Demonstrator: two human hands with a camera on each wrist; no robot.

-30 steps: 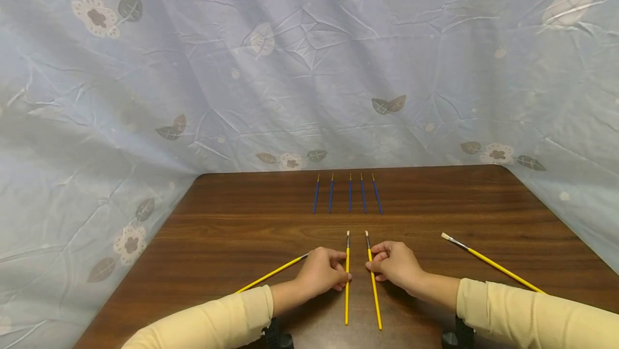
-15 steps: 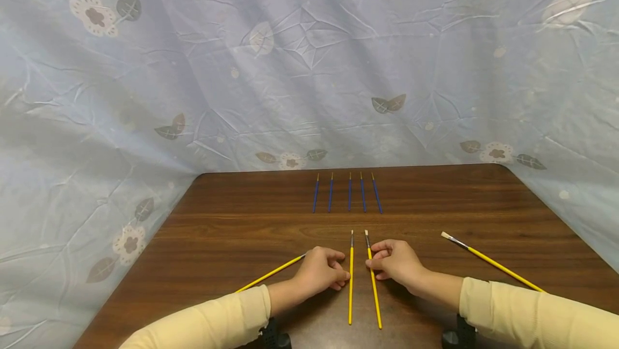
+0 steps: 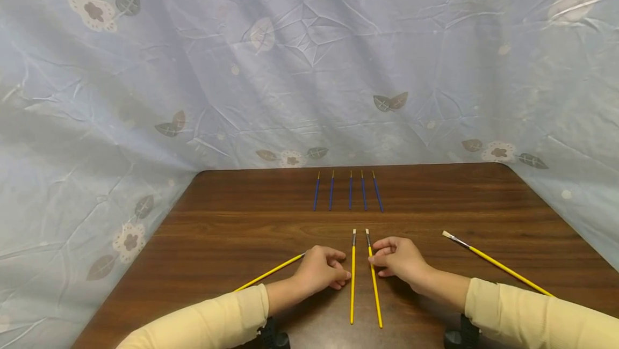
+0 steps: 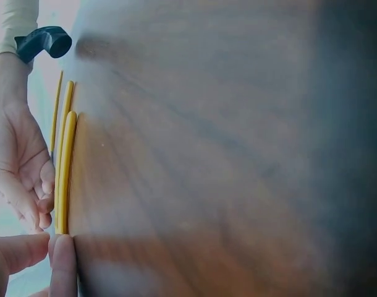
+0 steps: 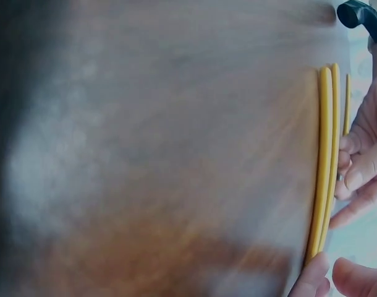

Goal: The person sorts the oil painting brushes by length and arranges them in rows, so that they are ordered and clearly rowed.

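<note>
In the head view, two yellow paintbrushes lie almost parallel at the front middle of the table, bristles pointing away. My left hand (image 3: 319, 268) rests beside the left paintbrush (image 3: 352, 284), its thumb tip close to the handle; whether they touch I cannot tell. At the right paintbrush (image 3: 375, 295), my right hand (image 3: 401, 260) has its thumb over the upper handle, with the other fingers loosely bent to the right. The right wrist view has a gap between that hand's thumb and finger (image 5: 312, 275). Both handles also appear in the left wrist view, past the fingertips (image 4: 63, 260).
Another yellow paintbrush (image 3: 271, 272) slants left, partly behind my left hand. One more yellow paintbrush (image 3: 503, 267) slants on the right, its lower end near the sleeve. Several thin blue paintbrushes (image 3: 350, 193) lie in a row toward the table's (image 3: 232, 193) far edge. A floral curtain (image 3: 309, 96) hangs behind.
The left middle paintbrush has shifted slightly right, closer to its neighbour, and has come away from the left fingers that were on it. My right hand has moved slightly up and right.
</note>
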